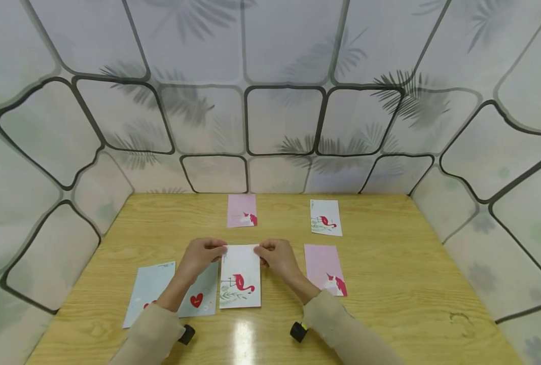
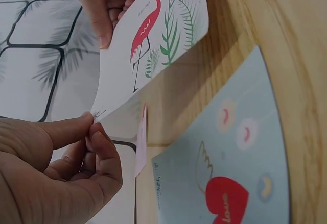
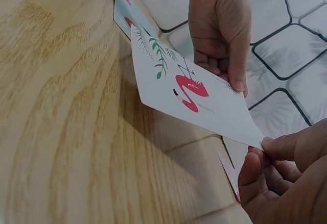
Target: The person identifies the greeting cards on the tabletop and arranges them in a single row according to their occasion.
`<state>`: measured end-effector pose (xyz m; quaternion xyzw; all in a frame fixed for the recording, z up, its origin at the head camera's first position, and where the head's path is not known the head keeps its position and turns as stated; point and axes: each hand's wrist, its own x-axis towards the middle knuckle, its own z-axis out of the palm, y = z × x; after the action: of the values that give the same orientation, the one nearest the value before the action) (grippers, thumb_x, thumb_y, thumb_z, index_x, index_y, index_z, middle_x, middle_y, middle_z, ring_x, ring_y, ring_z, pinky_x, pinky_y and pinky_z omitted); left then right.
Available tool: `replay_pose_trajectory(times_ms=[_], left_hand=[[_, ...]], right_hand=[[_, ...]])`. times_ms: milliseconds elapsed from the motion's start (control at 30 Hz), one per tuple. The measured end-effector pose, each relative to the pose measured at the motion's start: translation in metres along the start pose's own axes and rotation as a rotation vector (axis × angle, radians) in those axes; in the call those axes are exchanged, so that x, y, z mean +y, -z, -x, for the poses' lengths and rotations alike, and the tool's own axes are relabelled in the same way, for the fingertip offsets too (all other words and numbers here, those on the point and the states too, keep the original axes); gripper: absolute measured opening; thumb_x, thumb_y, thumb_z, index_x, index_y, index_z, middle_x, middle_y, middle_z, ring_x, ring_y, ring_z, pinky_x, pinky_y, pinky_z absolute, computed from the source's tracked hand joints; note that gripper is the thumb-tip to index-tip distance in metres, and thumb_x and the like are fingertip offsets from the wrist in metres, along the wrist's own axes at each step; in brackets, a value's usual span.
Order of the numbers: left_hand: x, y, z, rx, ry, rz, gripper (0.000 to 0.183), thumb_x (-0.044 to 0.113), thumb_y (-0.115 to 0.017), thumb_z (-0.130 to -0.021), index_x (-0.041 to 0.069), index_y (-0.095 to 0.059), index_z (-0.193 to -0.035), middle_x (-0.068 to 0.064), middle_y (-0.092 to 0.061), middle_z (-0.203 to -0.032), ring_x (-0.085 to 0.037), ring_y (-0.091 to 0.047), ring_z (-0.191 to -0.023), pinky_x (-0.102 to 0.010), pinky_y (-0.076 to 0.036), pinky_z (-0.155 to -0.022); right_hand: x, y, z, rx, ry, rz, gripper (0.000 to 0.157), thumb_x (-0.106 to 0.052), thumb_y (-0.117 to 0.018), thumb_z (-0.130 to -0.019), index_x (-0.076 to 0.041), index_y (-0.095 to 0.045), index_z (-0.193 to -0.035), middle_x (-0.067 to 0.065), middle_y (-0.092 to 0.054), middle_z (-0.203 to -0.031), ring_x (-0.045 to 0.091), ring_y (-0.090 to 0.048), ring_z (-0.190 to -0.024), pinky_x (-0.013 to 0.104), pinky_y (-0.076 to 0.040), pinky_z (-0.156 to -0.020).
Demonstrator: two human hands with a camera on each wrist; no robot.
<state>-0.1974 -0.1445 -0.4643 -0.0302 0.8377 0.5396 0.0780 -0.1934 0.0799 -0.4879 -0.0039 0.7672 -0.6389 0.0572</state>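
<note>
A white card with a red flamingo and green leaves (image 1: 240, 276) is held up between both hands over the table. My left hand (image 1: 202, 258) pinches its far left corner between thumb and fingers. At the far right corner, my right hand (image 1: 279, 258) pinches it the same way. Both wrist views show the flamingo card (image 2: 153, 35) raised off the wood, with a shadow beneath it. Just left of it lies a light blue card with a red heart (image 1: 205, 289), partly covered by my left forearm.
Another blue card (image 1: 149, 284) lies at the left, partly under my left arm. A pink unicorn card (image 1: 241, 209) and a second flamingo card (image 1: 325, 213) lie at the back. Beside my right forearm is another pink card (image 1: 321, 263). Patterned curtains surround the wooden table (image 1: 402, 284).
</note>
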Motion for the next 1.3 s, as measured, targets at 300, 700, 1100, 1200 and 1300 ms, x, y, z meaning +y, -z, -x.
replay_pose_trajectory(times_ms=[300,700,1100,1200,1300], left_hand=[[-0.005,-0.006,-0.008,0.031,0.001,-0.064,0.015,0.01,-0.073,-0.096,-0.002,-0.076,-0.105,-0.01,-0.074,-0.097,-0.016,-0.065,-0.082,-0.028,-0.055,-0.072],[-0.011,-0.013,-0.014,0.051,0.008,-0.24,0.011,0.008,-0.075,-0.094,0.0,-0.078,-0.101,-0.007,-0.075,-0.089,-0.016,-0.064,-0.078,-0.029,-0.053,-0.069],[-0.013,-0.016,-0.012,0.071,0.017,-0.265,0.01,0.009,-0.075,-0.095,0.001,-0.078,-0.1,-0.011,-0.075,-0.097,-0.021,-0.063,-0.084,-0.034,-0.053,-0.076],[-0.015,-0.016,-0.012,0.072,0.005,-0.26,0.01,0.009,-0.075,-0.095,0.0,-0.078,-0.1,-0.011,-0.075,-0.097,-0.021,-0.063,-0.083,-0.035,-0.053,-0.076],[-0.017,-0.017,-0.013,0.07,-0.002,-0.262,0.011,0.009,-0.075,-0.095,0.0,-0.078,-0.1,-0.011,-0.075,-0.097,-0.021,-0.063,-0.083,-0.036,-0.053,-0.076]], right_hand=[[0.006,-0.002,-0.005,-0.012,0.002,0.078,0.013,-0.008,-0.073,-0.096,0.003,-0.075,-0.09,0.011,-0.065,-0.064,0.014,-0.056,-0.053,0.024,-0.051,-0.051],[0.016,-0.003,-0.011,0.004,0.046,0.297,0.011,-0.011,-0.077,-0.093,0.0,-0.077,-0.093,0.001,-0.068,-0.077,0.01,-0.055,-0.067,0.021,-0.046,-0.059],[0.023,-0.006,-0.015,0.02,0.12,0.399,0.009,-0.012,-0.078,-0.092,-0.003,-0.078,-0.09,0.0,-0.069,-0.079,0.01,-0.055,-0.069,0.025,-0.048,-0.064],[0.024,-0.007,-0.015,0.033,0.121,0.41,0.009,-0.013,-0.078,-0.092,-0.004,-0.078,-0.09,-0.001,-0.069,-0.079,0.01,-0.056,-0.07,0.026,-0.048,-0.065],[0.025,-0.008,-0.015,0.042,0.124,0.418,0.009,-0.013,-0.078,-0.091,-0.004,-0.078,-0.09,0.0,-0.069,-0.079,0.01,-0.056,-0.07,0.026,-0.048,-0.065]])
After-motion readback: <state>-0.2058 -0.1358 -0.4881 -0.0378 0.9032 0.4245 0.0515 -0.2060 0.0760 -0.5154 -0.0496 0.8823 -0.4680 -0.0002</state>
